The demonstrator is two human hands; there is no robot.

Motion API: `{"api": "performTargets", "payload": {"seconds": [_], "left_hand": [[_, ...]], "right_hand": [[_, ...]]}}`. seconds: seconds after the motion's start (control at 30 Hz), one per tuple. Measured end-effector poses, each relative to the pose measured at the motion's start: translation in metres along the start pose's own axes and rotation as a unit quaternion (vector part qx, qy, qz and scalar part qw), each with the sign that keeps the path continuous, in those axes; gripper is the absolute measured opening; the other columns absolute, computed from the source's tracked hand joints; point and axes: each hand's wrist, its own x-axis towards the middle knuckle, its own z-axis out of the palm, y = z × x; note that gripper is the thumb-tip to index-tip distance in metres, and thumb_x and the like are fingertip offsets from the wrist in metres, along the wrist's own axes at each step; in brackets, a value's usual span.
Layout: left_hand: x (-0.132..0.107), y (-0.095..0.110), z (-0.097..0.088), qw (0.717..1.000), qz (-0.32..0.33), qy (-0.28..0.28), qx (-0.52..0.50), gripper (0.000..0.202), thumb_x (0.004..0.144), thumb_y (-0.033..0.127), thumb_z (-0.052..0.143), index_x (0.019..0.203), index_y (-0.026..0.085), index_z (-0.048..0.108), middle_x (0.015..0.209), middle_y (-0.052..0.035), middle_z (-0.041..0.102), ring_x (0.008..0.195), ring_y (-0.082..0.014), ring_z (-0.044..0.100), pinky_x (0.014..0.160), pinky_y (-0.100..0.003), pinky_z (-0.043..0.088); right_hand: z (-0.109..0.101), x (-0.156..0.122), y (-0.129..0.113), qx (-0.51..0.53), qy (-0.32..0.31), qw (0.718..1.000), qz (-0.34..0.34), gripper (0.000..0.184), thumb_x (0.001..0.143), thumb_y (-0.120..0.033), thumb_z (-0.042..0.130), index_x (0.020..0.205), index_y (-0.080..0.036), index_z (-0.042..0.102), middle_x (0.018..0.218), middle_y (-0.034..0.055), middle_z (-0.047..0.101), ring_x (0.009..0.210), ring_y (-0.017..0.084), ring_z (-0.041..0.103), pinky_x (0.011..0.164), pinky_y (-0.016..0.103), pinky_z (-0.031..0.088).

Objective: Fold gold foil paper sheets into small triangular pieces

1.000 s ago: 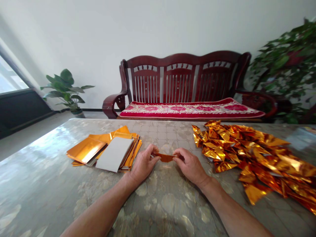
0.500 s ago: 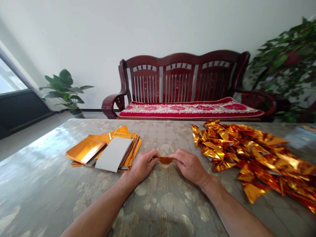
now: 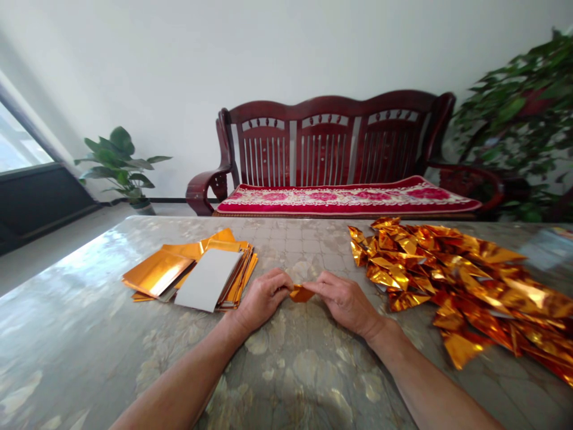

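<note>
Both my hands rest on the marble-patterned table (image 3: 89, 334) and pinch one small folded piece of gold foil paper (image 3: 301, 293) between them. My left hand (image 3: 262, 298) grips its left end with curled fingers. My right hand (image 3: 344, 301) holds the right end, fingers pressed together over it. Most of the piece is hidden by my fingers. A flat stack of gold foil sheets (image 3: 197, 272), one lying white side up, sits just left of my left hand. A heap of folded gold foil pieces (image 3: 452, 275) lies to the right of my right hand.
Behind the table stands a dark red wooden bench (image 3: 331, 149) with a red flowered cushion. A potted plant (image 3: 119, 164) stands on the floor at the left, a leafy plant (image 3: 523, 119) at the right. A window (image 3: 18, 149) is at the far left.
My hands have drawn closer together, and the foil piece between them has gone from a longer strip to a short, compact fold.
</note>
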Motion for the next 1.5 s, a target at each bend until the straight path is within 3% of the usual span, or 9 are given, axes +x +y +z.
{"api": "performTargets", "payload": {"seconds": [0.67, 1.5], "left_hand": [[0.001, 0.000, 0.003, 1.000, 0.001, -0.026, -0.016, 0.012, 0.087, 0.010, 0.059, 0.091, 0.020, 0.065, 0.098, -0.0036, 0.061, 0.094, -0.0150, 0.059, 0.086, -0.027, 0.047], [-0.001, 0.010, 0.000, 0.998, 0.014, -0.066, -0.008, 0.015, 0.088, 0.012, 0.058, 0.097, 0.022, 0.063, 0.103, -0.0037, 0.059, 0.097, -0.0152, 0.059, 0.087, -0.026, 0.048]], "right_hand": [[0.000, 0.000, -0.002, 0.077, 0.023, 0.996, 0.025, 0.030, 0.092, -0.010, 0.044, 0.107, -0.024, 0.066, 0.094, 0.0035, 0.064, 0.088, 0.016, 0.062, 0.078, 0.026, 0.048], [-0.003, 0.002, -0.006, 0.123, 0.004, 0.991, 0.059, 0.025, 0.083, -0.004, 0.046, 0.087, -0.023, 0.062, 0.085, 0.0011, 0.062, 0.083, 0.016, 0.060, 0.075, 0.027, 0.046]]}}
